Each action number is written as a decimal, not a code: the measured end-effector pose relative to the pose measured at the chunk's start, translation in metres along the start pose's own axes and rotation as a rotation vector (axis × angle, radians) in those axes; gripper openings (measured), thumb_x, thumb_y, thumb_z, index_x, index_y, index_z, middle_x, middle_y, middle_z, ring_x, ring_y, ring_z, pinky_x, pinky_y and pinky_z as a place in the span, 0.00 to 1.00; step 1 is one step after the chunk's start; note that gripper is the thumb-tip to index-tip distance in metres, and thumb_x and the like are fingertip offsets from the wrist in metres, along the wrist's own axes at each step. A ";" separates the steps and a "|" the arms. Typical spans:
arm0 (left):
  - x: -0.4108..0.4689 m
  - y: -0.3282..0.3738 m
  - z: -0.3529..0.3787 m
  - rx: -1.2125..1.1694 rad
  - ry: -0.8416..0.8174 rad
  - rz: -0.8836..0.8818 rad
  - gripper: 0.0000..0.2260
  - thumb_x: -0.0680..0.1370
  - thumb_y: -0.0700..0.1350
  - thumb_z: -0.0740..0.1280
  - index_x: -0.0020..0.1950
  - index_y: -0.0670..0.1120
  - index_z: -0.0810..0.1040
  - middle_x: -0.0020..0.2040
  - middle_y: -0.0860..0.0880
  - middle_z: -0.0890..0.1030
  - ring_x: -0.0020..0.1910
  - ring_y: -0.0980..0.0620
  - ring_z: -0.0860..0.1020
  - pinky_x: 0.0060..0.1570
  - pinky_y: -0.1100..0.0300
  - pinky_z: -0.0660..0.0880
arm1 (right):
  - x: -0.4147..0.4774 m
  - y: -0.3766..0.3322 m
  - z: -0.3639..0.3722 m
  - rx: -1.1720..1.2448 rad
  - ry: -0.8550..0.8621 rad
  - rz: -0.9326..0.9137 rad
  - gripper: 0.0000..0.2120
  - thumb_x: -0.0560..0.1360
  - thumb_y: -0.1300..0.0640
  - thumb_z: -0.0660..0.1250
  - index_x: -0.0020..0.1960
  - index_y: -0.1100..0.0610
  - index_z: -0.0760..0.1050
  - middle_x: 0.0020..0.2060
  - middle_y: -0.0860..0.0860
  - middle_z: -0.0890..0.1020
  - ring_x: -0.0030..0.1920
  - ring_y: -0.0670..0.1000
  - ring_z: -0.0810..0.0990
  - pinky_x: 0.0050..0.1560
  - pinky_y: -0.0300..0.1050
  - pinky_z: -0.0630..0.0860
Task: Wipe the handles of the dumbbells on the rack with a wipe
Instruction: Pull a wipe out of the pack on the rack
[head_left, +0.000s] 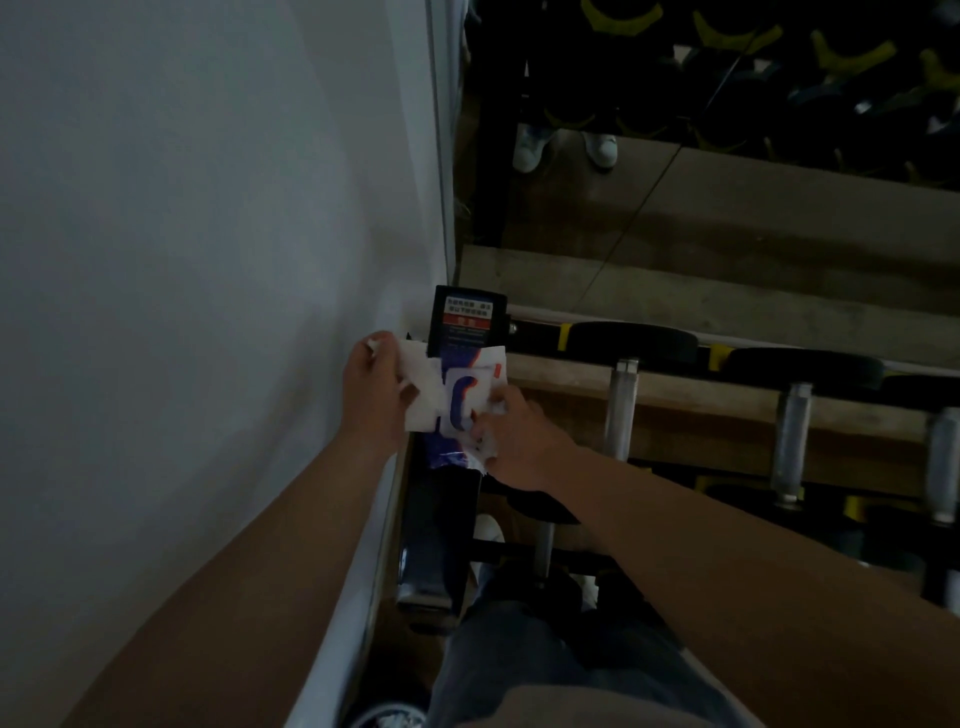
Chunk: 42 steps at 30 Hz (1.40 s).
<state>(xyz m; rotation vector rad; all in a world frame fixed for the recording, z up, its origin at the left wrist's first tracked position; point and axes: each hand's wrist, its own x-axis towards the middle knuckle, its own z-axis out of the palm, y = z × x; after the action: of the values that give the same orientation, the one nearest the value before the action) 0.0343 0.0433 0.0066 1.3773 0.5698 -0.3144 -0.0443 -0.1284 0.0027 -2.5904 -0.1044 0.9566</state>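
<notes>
dimly, grip of left hand (373, 387) on white wipe (422, 397), of right hand (522, 444) on half-hidden packet (461, 401)

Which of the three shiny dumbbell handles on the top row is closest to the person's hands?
The leftmost handle, just beside the right hand holding the wipe packet; the middle handle and rightmost handle lie farther right.

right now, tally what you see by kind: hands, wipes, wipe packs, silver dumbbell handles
hands: 2, left hand and right hand
wipe: 1, pinched by the left hand
wipe pack: 1, held by the right hand
silver dumbbell handles: 4, three in a row, one lower by the right forearm
total: 8
</notes>
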 end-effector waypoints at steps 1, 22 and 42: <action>0.001 0.002 0.000 0.009 0.008 -0.019 0.10 0.83 0.51 0.62 0.58 0.46 0.75 0.48 0.49 0.78 0.45 0.53 0.78 0.40 0.57 0.78 | 0.000 -0.001 0.000 -0.016 0.019 0.002 0.24 0.77 0.48 0.69 0.70 0.46 0.68 0.74 0.54 0.55 0.70 0.60 0.64 0.69 0.54 0.71; -0.015 -0.027 -0.031 0.791 -0.078 0.135 0.13 0.80 0.45 0.65 0.64 0.47 0.79 0.57 0.47 0.82 0.48 0.53 0.78 0.42 0.63 0.73 | 0.012 -0.010 0.010 -0.102 0.034 0.036 0.35 0.81 0.44 0.61 0.79 0.44 0.43 0.70 0.60 0.60 0.62 0.61 0.70 0.61 0.55 0.74; -0.028 -0.044 -0.013 0.921 -0.331 0.150 0.17 0.82 0.42 0.60 0.71 0.47 0.76 0.69 0.46 0.76 0.66 0.48 0.75 0.64 0.60 0.71 | -0.004 -0.009 0.013 -0.050 -0.095 0.133 0.40 0.81 0.51 0.61 0.80 0.36 0.37 0.71 0.60 0.59 0.68 0.65 0.65 0.65 0.59 0.71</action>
<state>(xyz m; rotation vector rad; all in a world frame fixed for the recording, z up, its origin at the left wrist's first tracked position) -0.0148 0.0444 -0.0152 2.1758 0.0107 -0.7204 -0.0545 -0.1164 -0.0005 -2.6245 0.0194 1.1376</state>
